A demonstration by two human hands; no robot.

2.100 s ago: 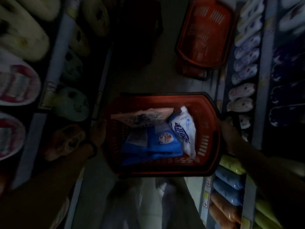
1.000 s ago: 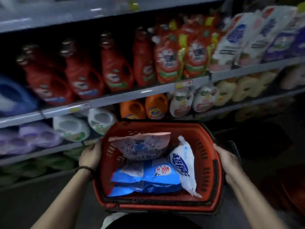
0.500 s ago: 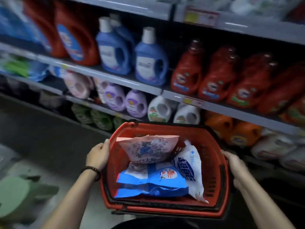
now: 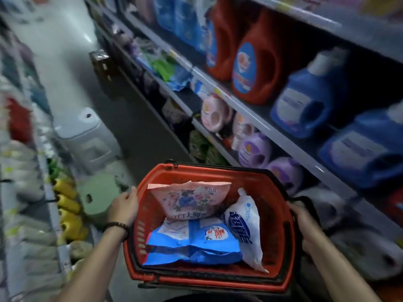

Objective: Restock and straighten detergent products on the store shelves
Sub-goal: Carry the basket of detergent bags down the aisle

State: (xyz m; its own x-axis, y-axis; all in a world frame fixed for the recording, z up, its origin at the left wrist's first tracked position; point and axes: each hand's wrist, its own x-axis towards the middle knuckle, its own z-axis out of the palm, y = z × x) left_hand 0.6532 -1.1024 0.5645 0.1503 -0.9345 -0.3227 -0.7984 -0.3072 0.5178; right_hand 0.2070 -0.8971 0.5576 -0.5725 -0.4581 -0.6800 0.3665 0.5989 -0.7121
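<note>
I hold a red basket (image 4: 277,216) with both hands. My left hand (image 4: 124,207) curls its grip round the left rim, and there is a dark band on that wrist. My right hand (image 4: 305,225) grasps the right rim the same way.

Inside the basket lie the soap bags. A pink bag (image 4: 189,200) with flowers leans at the back. Blue bags (image 4: 192,243) lie flat at the bottom. A white bag (image 4: 246,227) with blue letters leans on the right side, touching the blue ones.

The shelves (image 4: 257,114) run along my right. Red bottles (image 4: 255,62) and blue bottles (image 4: 309,99) stand on the upper one. Pink and purple bottles (image 4: 255,149) sit below them, just beside the basket's far corner.

On the floor to my left stands a green stool (image 4: 98,192), near my left hand. A grey stool (image 4: 87,136) stands farther down the aisle. Yellow bottles (image 4: 65,201) poke out of the left shelf, which is blurry.
</note>
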